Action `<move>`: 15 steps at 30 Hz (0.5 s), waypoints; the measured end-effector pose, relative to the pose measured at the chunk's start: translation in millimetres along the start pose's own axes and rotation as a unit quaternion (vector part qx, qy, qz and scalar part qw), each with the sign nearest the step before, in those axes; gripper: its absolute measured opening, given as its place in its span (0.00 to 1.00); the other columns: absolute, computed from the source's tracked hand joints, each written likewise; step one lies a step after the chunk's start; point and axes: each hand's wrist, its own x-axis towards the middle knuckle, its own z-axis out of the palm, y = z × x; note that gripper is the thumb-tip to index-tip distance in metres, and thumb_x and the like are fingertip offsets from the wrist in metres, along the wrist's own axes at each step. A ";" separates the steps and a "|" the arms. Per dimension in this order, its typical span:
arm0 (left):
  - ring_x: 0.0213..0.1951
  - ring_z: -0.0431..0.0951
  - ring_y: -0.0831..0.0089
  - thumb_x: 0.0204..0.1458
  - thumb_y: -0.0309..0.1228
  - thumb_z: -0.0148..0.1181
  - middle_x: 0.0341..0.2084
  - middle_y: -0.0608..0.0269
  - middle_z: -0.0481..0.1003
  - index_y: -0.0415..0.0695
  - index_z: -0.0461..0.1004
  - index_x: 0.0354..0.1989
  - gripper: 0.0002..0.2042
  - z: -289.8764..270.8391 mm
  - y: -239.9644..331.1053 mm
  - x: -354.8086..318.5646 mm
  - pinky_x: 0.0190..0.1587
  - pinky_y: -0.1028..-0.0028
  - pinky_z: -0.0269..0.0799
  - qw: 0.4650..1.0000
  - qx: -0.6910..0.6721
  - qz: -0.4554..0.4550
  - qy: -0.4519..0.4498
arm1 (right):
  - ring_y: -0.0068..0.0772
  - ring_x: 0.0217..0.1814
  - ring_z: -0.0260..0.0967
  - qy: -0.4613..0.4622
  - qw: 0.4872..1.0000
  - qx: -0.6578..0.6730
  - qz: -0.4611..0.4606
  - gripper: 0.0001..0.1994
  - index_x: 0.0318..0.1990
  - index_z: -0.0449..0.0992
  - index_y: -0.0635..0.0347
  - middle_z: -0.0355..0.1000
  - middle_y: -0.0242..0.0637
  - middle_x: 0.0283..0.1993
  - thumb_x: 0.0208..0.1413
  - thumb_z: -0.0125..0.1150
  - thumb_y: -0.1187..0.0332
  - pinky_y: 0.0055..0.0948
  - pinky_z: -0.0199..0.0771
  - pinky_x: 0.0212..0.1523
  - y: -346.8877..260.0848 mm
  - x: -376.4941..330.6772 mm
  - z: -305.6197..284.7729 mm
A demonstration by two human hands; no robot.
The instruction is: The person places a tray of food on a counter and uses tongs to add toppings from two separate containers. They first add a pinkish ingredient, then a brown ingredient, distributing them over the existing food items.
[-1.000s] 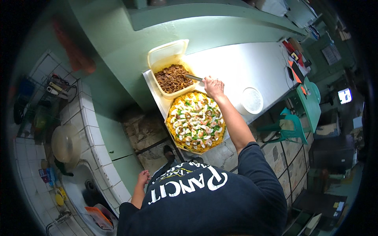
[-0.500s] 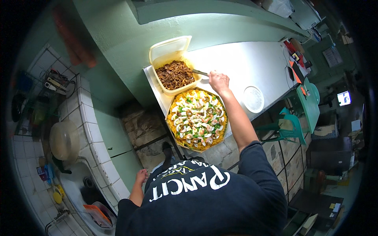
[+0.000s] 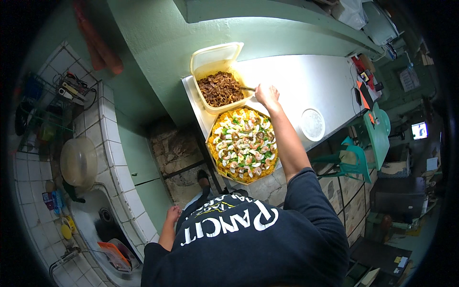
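My right hand (image 3: 267, 95) is closed on a slim metal serving utensil (image 3: 247, 88). Its far end reaches into dark brown cooked strips, perhaps meat (image 3: 221, 89), and is hidden there. These strips fill a yellowish plastic tub (image 3: 210, 109) with its lid (image 3: 216, 56) tipped back against the wall. Just in front of the tub, under my right forearm, lies an octagonal tray (image 3: 209, 158) of yellow noodles topped with egg slices, shrimp, greens and a few brown pieces. My left hand (image 3: 173, 214) hangs low by my side, fingers loosely curled, with nothing visible in it.
A round white translucent lid (image 3: 312, 124) lies on the white table (image 3: 291, 71), right of my forearm. Further right are a green plastic chair (image 3: 351, 160) and a green table (image 3: 380, 138). To my left runs a tiled counter (image 3: 114, 155) with a sink (image 3: 98, 205).
The utensil's end has gone further into the brown strips, and less of its handle shows. The view has shifted slightly. My left hand stays low by my side.
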 end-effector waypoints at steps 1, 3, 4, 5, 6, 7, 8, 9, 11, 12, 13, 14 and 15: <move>0.24 0.72 0.78 0.60 0.37 0.51 0.32 0.68 0.75 0.51 0.71 0.53 0.15 -1.4 -4.6 -0.8 0.20 0.76 0.65 1.000 -0.003 -0.005 -0.001 | 0.53 0.46 0.75 0.010 1.000 0.004 -0.001 0.16 0.41 0.80 0.56 0.77 0.51 0.40 0.58 0.52 0.56 0.48 0.73 0.48 5.0 -1.3 -5.7; 0.23 0.72 0.78 0.59 0.37 0.52 0.30 0.69 0.75 0.51 0.72 0.53 0.14 -4.2 -11.9 -2.5 0.19 0.76 0.65 1.000 0.002 -0.016 -0.001 | 0.52 0.46 0.75 0.031 0.999 0.011 -0.004 0.15 0.41 0.81 0.53 0.77 0.50 0.40 0.58 0.52 0.55 0.48 0.73 0.49 17.5 -7.8 -16.7; 0.24 0.72 0.78 0.59 0.37 0.52 0.30 0.69 0.75 0.51 0.72 0.53 0.14 -5.4 -13.1 -1.7 0.19 0.76 0.65 1.000 0.021 -0.020 0.002 | 0.52 0.46 0.74 0.033 0.999 0.007 -0.004 0.15 0.42 0.80 0.50 0.77 0.47 0.40 0.59 0.51 0.55 0.47 0.72 0.49 21.2 -10.2 -21.2; 0.24 0.72 0.78 0.59 0.37 0.52 0.30 0.70 0.75 0.52 0.72 0.53 0.14 -6.5 -13.8 -1.3 0.20 0.76 0.65 0.999 0.041 -0.025 0.005 | 0.52 0.46 0.74 0.039 0.999 0.018 -0.016 0.15 0.42 0.80 0.50 0.77 0.47 0.40 0.59 0.50 0.54 0.47 0.72 0.49 22.8 -14.0 -23.8; 0.24 0.72 0.78 0.59 0.38 0.52 0.31 0.70 0.75 0.52 0.72 0.53 0.15 -7.7 -11.3 2.6 0.20 0.76 0.65 0.997 0.072 -0.029 0.011 | 0.52 0.45 0.75 0.045 0.998 0.028 -0.025 0.16 0.42 0.80 0.50 0.77 0.47 0.40 0.59 0.50 0.54 0.47 0.72 0.48 24.6 -19.1 -26.4; 0.24 0.72 0.78 0.59 0.38 0.51 0.31 0.70 0.75 0.52 0.71 0.53 0.15 -8.8 -10.0 4.8 0.20 0.76 0.65 0.997 0.071 -0.031 0.009 | 0.52 0.44 0.75 0.045 0.998 0.037 -0.027 0.16 0.42 0.79 0.50 0.77 0.47 0.39 0.59 0.50 0.53 0.47 0.72 0.48 27.1 -27.0 -28.4; 0.24 0.72 0.78 0.59 0.38 0.51 0.31 0.71 0.75 0.53 0.71 0.53 0.15 -9.8 -8.5 6.6 0.21 0.76 0.65 0.997 0.071 -0.033 0.007 | 0.50 0.40 0.75 0.054 0.998 0.022 -0.036 0.15 0.42 0.79 0.52 0.77 0.45 0.37 0.60 0.51 0.55 0.44 0.74 0.42 27.6 -36.4 -29.0; 0.24 0.73 0.78 0.59 0.39 0.51 0.32 0.71 0.75 0.53 0.71 0.54 0.15 -9.7 -2.4 13.9 0.21 0.75 0.65 0.999 0.033 -0.032 0.001 | 0.49 0.38 0.76 0.082 0.992 0.051 -0.082 0.13 0.41 0.78 0.52 0.77 0.44 0.36 0.61 0.51 0.56 0.43 0.74 0.40 31.9 -47.1 -33.7; 0.25 0.73 0.79 0.60 0.39 0.51 0.32 0.71 0.76 0.54 0.71 0.54 0.15 -8.3 3.7 20.3 0.22 0.75 0.66 1.000 0.003 -0.029 -0.007 | 0.47 0.34 0.76 0.116 0.976 0.098 -0.155 0.11 0.39 0.78 0.53 0.76 0.43 0.34 0.61 0.52 0.59 0.41 0.75 0.36 46.1 -79.6 -45.3; 0.25 0.73 0.79 0.60 0.39 0.51 0.32 0.72 0.76 0.54 0.71 0.54 0.15 -7.8 8.9 25.3 0.23 0.74 0.66 1.000 0.010 -0.025 -0.010 | 0.45 0.31 0.75 0.181 0.951 0.112 -0.226 0.08 0.37 0.77 0.55 0.75 0.41 0.32 0.62 0.53 0.64 0.38 0.74 0.31 55.6 -99.2 -51.9; 0.25 0.73 0.79 0.60 0.40 0.50 0.33 0.72 0.76 0.54 0.70 0.54 0.15 -6.5 14.0 29.2 0.23 0.74 0.66 1.000 0.017 -0.022 -0.012 | 0.45 0.29 0.74 0.210 0.943 0.111 -0.232 0.07 0.37 0.77 0.56 0.74 0.40 0.31 0.61 0.54 0.66 0.37 0.73 0.30 64.4 -119.0 -56.9; 0.25 0.74 0.79 0.60 0.39 0.51 0.33 0.72 0.76 0.54 0.71 0.54 0.15 -5.5 18.0 31.3 0.24 0.73 0.67 1.000 0.019 -0.020 -0.013 | 0.44 0.28 0.73 0.210 0.942 0.108 -0.239 0.06 0.37 0.77 0.58 0.73 0.40 0.30 0.59 0.55 0.68 0.37 0.72 0.29 75.6 -139.0 -62.5; 0.25 0.74 0.79 0.60 0.39 0.51 0.33 0.72 0.76 0.54 0.71 0.54 0.14 -4.2 22.0 33.0 0.24 0.73 0.67 1.000 0.021 -0.017 -0.015 | 0.44 0.28 0.72 0.215 0.940 0.105 -0.243 0.04 0.37 0.76 0.59 0.72 0.40 0.29 0.58 0.56 0.70 0.37 0.71 0.28 87.1 -159.4 -66.2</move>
